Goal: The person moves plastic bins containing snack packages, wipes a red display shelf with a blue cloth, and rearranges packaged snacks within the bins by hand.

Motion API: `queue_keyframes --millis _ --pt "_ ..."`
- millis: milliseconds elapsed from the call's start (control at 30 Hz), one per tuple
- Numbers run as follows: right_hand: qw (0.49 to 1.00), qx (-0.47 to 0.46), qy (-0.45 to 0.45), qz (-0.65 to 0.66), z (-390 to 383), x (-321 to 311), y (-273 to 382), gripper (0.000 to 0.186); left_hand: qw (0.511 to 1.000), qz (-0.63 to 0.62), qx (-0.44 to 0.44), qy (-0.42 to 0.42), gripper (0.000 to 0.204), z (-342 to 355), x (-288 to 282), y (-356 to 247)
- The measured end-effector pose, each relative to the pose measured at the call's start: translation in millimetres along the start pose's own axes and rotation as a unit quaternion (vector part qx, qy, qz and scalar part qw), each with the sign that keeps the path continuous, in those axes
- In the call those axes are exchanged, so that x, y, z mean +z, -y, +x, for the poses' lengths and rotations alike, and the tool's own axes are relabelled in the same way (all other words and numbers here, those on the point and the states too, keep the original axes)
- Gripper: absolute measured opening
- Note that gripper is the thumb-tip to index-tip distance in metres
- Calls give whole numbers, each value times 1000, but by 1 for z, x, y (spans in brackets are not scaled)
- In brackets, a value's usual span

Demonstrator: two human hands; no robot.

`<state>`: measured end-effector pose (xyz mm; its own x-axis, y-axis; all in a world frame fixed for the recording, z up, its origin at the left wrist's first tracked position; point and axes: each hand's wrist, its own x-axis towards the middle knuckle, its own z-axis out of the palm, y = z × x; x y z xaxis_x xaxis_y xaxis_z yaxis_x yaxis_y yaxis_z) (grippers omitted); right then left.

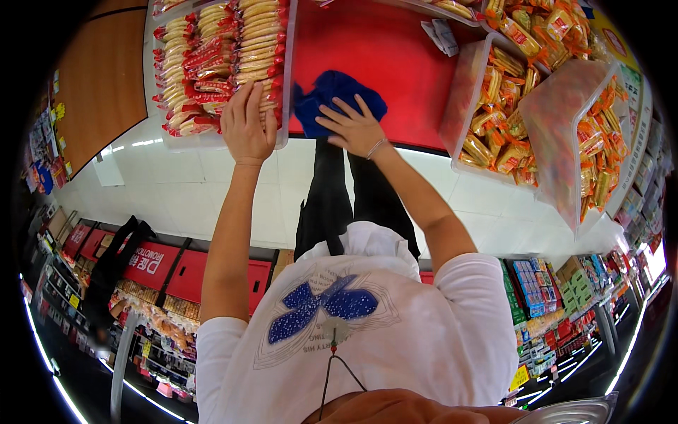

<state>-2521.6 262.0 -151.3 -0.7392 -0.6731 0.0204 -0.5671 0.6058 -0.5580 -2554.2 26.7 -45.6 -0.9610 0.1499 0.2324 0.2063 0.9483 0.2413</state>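
Observation:
My right hand (353, 128) lies flat with fingers spread on a crumpled blue cloth (321, 95), pressing it against a red display surface (417, 85) near its front edge. A thin bracelet circles that wrist. To the left, my left hand (249, 127) rests with its fingers stretched over the near right corner of a clear plastic bin (286, 78). Its fingertips touch the packets there, and nothing shows gripped in it. Rows of flat round biscuits in red-and-clear wrappers (256, 42) fill this bin.
On the right, a clear bin (462, 106) holds orange-wrapped snack packets (505, 120); a clear panel (558, 127) leans over them. Small papers (441, 37) lie at the red surface's far side. A wooden panel (106, 78) stands left, and another person (109, 275) is behind me.

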Motion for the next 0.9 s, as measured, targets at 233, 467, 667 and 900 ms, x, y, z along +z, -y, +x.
queue_keyframes --millis 233,467,667,900 --pt "980 55 -92 -168 73 -46 -132 49 1000 16 -4 -10 47 -3 3 3" --pt "897 328 -212 -207 45 -40 -134 53 1000 11 -5 -9 46 -2 2 2" --pt "866 377 -162 -287 92 -32 -128 48 1000 5 10 -17 45 1 -1 -1" --pt "967 109 -55 -226 113 -12 -62 47 1000 10 -2 -15 47 -4 2 3"
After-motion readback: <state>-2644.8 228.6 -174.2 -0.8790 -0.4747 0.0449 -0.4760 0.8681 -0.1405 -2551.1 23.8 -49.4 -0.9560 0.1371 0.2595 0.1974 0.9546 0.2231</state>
